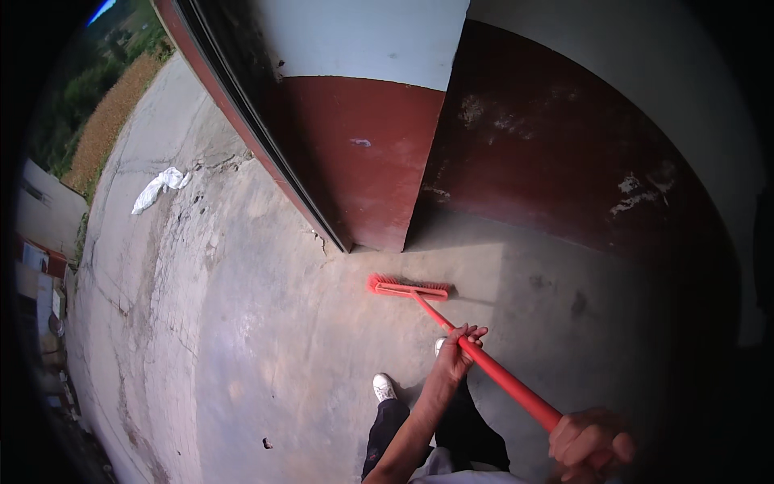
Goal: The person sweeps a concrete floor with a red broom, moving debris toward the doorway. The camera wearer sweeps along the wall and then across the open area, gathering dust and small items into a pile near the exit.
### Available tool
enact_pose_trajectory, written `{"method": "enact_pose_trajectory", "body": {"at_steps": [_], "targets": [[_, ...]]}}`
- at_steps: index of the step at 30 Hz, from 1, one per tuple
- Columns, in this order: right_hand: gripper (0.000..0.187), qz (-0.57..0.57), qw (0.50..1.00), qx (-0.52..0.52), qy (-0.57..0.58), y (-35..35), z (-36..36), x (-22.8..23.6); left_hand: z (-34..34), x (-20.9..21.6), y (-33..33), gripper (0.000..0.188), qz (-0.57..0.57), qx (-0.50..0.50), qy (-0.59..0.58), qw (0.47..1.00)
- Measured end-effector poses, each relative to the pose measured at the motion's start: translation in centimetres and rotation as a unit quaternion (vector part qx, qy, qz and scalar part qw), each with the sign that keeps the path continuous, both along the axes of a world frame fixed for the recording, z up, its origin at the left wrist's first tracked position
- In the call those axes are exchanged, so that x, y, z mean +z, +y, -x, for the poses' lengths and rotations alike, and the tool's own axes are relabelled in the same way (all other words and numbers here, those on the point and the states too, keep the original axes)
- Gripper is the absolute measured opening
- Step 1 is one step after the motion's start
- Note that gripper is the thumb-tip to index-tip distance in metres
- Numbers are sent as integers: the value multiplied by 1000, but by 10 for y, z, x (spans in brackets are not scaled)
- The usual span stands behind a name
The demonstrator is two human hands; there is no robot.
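Observation:
A red push broom (516, 385) slants from the lower right up toward the middle. Its bristled head (409, 288) is at the concrete floor, close to the foot of a wall. Partway down the handle, my left hand (463, 347) grips it, with some fingertips showing past the far side. My right hand (591, 442) is closed round the upper end of the handle, near the lower right edge, and it covers that end. Just behind the broom head are my feet, in white shoes (384, 387).
A red and white wall corner (355, 153) stands ahead, beside a dark door frame (266, 153). Another red and white wall (556, 153) runs to the right. Outside on the left, a white crumpled cloth or bag (160, 189) lies on cracked concrete. A small dark scrap (268, 443) is on the floor.

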State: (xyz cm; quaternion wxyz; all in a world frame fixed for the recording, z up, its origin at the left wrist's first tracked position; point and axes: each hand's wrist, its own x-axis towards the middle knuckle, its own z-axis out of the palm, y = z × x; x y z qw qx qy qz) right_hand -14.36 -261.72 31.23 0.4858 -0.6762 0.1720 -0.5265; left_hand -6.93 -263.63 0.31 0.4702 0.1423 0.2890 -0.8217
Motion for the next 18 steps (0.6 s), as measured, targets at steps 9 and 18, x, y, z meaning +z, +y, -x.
{"method": "enact_pose_trajectory", "body": {"at_steps": [9, 18], "targets": [[27, -51, 981, -88, 166, -66, 57, -12, 109, -27, -101, 16, 17, 9, 22, 1000], [27, 91, 968, 61, 226, -124, 39, -133, 71, -80, -199, 14, 36, 196, -14, 980]]}}
